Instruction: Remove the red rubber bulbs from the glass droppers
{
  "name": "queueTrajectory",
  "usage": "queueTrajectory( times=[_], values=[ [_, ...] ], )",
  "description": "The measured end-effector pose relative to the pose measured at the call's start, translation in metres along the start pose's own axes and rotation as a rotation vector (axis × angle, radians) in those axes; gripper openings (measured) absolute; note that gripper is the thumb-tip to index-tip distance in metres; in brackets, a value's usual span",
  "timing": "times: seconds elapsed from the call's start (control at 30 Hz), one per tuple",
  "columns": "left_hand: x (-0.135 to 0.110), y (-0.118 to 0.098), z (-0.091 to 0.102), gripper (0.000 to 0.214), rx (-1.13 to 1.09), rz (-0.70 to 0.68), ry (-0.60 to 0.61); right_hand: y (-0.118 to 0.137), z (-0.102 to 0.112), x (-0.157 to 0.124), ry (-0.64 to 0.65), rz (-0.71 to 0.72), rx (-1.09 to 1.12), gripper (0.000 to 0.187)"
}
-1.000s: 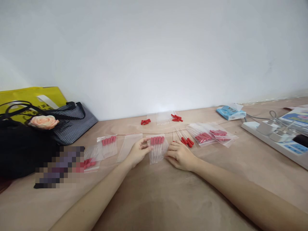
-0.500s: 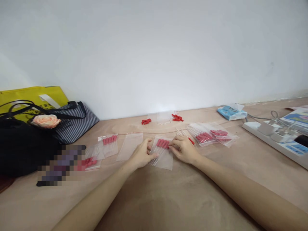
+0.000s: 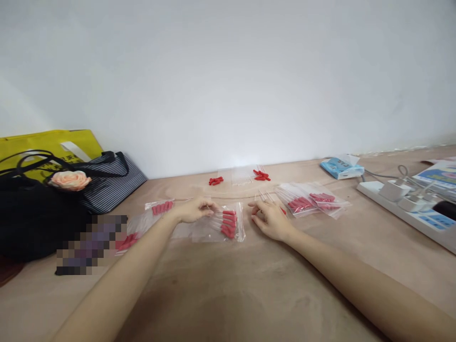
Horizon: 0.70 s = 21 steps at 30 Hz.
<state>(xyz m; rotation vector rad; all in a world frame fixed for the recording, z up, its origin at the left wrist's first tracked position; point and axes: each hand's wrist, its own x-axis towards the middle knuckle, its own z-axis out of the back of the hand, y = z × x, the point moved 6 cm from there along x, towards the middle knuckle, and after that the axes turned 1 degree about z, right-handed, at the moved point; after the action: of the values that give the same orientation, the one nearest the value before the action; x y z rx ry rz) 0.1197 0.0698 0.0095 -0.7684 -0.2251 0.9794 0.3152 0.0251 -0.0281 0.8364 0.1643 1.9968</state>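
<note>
My left hand [image 3: 195, 210] pinches the upper edge of a clear zip bag [image 3: 239, 223], its fingers closed. Inside that bag several thin clear sticks with red handles [image 3: 228, 223] lie sideways, handles to the right. The bag partly covers another clear bag lying under my left hand. To the right of it, my right hand [image 3: 270, 219] rests on the table with fingers loosely apart and nothing visible in them. Loose thin sticks [image 3: 264, 195] stick out behind the right hand, and a red handle [image 3: 284, 212] shows beside it.
Filled bags lie at right [image 3: 302, 204] and left [image 3: 162, 207]. Loose red pieces [image 3: 215, 181] and more red pieces [image 3: 261, 175] lie near the wall. A tissue pack [image 3: 342, 168] and power strip [image 3: 409, 209] stand right; a striped bag [image 3: 110, 185] stands left.
My left hand has moved left with the zip bag, which has turned so its red handles point right. My right hand has let go of the bag and opened somewhat.
</note>
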Motion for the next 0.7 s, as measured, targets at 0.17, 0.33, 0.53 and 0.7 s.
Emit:
queueTrajectory(
  times=[0.17, 0.33, 0.53, 0.7],
  values=[
    [0.019, -0.003, 0.001, 0.012, 0.128, -0.085, -0.110, 0.017, -0.002, -0.001, 0.058, 0.117, -0.067, 0.038],
    [0.013, -0.024, -0.019, 0.013, 0.199, -0.171, -0.353, 0.014, -0.005, -0.001, 0.072, 0.122, -0.083, 0.023],
    [-0.021, -0.054, -0.068, 0.015, 0.450, -0.250, -0.391, 0.008, 0.001, -0.001, 0.039, 0.072, -0.134, 0.022],
    [-0.026, -0.051, -0.079, 0.011, 0.483, -0.238, -0.442, 0.016, 0.001, 0.000, 0.058, 0.210, -0.177, 0.018]
  ],
)
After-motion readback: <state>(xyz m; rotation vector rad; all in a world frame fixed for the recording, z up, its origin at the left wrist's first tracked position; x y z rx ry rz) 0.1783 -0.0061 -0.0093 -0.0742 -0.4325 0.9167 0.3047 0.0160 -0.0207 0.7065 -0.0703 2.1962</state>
